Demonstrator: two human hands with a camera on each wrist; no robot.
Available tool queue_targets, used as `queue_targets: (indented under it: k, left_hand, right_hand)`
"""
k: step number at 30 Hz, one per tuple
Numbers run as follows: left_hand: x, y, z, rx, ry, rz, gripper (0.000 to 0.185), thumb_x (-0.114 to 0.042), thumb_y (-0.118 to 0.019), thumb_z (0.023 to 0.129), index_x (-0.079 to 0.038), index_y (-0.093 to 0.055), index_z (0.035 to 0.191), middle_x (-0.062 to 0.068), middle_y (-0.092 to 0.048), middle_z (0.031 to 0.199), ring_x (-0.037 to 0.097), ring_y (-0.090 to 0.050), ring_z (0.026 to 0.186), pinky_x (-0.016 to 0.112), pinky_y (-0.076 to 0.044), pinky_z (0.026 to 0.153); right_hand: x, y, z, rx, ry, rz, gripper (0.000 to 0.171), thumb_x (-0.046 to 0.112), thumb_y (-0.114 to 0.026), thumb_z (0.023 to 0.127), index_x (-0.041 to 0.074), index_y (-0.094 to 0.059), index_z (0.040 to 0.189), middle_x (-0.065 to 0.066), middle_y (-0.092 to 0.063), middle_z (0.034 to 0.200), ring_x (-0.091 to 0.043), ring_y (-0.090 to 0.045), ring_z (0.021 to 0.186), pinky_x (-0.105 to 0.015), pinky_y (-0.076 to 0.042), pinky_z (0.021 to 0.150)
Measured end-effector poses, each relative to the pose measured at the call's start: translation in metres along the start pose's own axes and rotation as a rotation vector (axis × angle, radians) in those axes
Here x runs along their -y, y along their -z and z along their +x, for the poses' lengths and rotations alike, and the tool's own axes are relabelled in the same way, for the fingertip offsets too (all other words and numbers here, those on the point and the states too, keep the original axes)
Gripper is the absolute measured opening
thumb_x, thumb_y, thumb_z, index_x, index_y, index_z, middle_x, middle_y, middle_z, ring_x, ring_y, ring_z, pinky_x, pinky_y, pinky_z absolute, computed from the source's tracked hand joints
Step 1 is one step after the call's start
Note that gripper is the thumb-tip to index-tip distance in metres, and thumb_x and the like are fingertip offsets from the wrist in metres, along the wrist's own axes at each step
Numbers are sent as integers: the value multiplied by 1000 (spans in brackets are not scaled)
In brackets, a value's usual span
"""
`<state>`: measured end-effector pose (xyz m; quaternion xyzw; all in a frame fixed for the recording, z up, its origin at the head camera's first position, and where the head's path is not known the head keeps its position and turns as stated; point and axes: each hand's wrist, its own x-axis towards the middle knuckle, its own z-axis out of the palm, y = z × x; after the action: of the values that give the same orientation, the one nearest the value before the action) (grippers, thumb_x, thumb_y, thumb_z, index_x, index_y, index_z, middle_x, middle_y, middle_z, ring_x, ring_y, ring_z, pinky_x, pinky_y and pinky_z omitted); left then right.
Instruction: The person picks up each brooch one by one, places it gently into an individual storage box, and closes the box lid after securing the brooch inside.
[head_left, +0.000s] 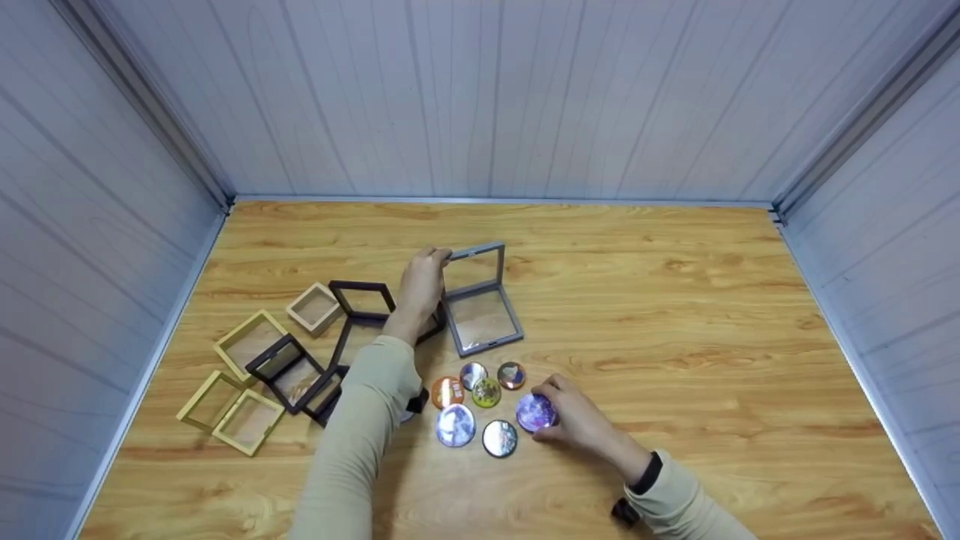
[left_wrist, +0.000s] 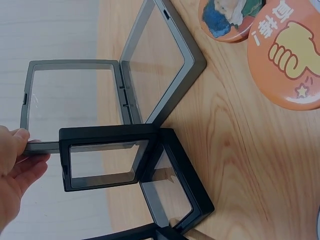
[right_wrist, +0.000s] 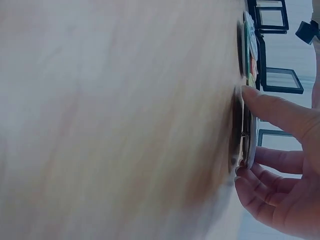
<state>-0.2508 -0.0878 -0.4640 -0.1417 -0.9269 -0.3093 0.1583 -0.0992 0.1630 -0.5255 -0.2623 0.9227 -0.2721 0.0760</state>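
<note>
Gripping the raised lid of the grey frame (head_left: 480, 296), the left hand (head_left: 420, 289) holds it open at desk (head_left: 675, 337) centre, its base lying flat. Right hand (head_left: 574, 420) pinches the purple badge (head_left: 535, 412) by its edge, at the right of a near cluster of badges (head_left: 480, 409). Judging from this, the work is at an early step: one frame is open and still bare, no badge sits in any frame. Black frames (head_left: 330, 352) and yellow frames (head_left: 240, 382) wait at left.
</note>
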Motion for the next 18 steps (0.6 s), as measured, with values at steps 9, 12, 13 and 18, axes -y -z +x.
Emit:
queue_targets:
  k: [9, 12, 13, 18]
  left_hand:
    - [0, -2, -1, -33, -47, 26, 18, 0, -50, 88, 4, -64, 99, 17, -61, 85, 29, -60, 79, 35, -50, 68]
    - [-2, -2, -2, -36, -58, 24, 18, 0, -50, 88, 5, -63, 99, 17, -61, 85, 30, -60, 78, 35, -50, 67]
    - [-2, -3, -2, -31, -57, 21, 18, -1, -50, 88, 4, -63, 99, 17, -61, 86, 30, -60, 78, 35, -51, 67]
    - [-5, -3, -3, -4, -45, 18, 20, -2, -49, 89, 3, -62, 102, 17, -60, 87, 29, -61, 77, 35, -51, 65]
  right_hand:
    - [4, 7, 5, -15, 11, 33, 61, 17, -81, 57, -6, -56, 106, -8, -48, 96, -22, -50, 87, -37, -45, 80]
    - [5, 10, 8, -11, 6, 32, 60, 17, -81, 57, -6, -55, 106, -8, -48, 97, -21, -50, 87, -37, -45, 80]
    - [5, 11, 9, -10, 4, 29, 60, 17, -81, 58, -6, -56, 107, -8, -48, 97, -21, -50, 87, -37, -46, 80]
    - [5, 16, 15, -28, 23, 32, 57, 14, -80, 58, -6, -56, 106, -9, -49, 96, -23, -51, 87, -38, -46, 80]
